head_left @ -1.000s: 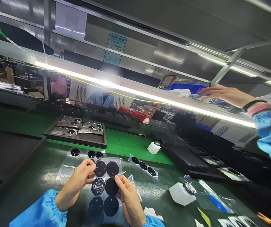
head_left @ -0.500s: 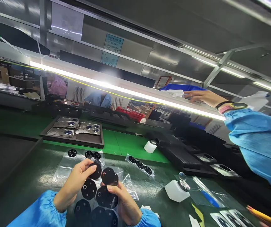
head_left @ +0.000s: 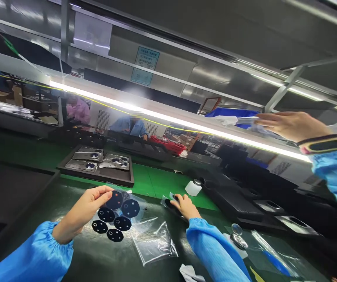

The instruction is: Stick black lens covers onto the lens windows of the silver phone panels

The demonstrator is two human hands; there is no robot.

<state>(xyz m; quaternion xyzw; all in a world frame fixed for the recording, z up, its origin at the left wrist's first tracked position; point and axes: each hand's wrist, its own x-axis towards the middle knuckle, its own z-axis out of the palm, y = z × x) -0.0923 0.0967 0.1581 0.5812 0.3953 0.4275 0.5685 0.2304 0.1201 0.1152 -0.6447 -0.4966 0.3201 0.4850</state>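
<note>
My left hand (head_left: 93,201) pinches the top left corner of a clear sheet of black stickers (head_left: 115,223), round to many-sided with small holes. The sheet hangs over the dark green bench. Further right, my right hand (head_left: 186,205) is closed on a short clear strip of black stickers (head_left: 170,204) lying on the bench; its fingers hide part of the strip. Between my hands lies a crinkled clear plastic bag (head_left: 155,243), below the sheet's right side.
A dark tray (head_left: 114,179) holds several silver phone back panels (head_left: 87,166). A white bottle (head_left: 193,188) stands behind my right hand; a second bottle (head_left: 239,241) is partly behind my sleeve. A co-worker's hand (head_left: 288,125) reaches in at upper right, by the lamp (head_left: 186,123).
My right hand has let go of the sheet and moved right to the short strip. My left hand keeps the sheet, moved slightly left. The co-worker's hand has shifted right.
</note>
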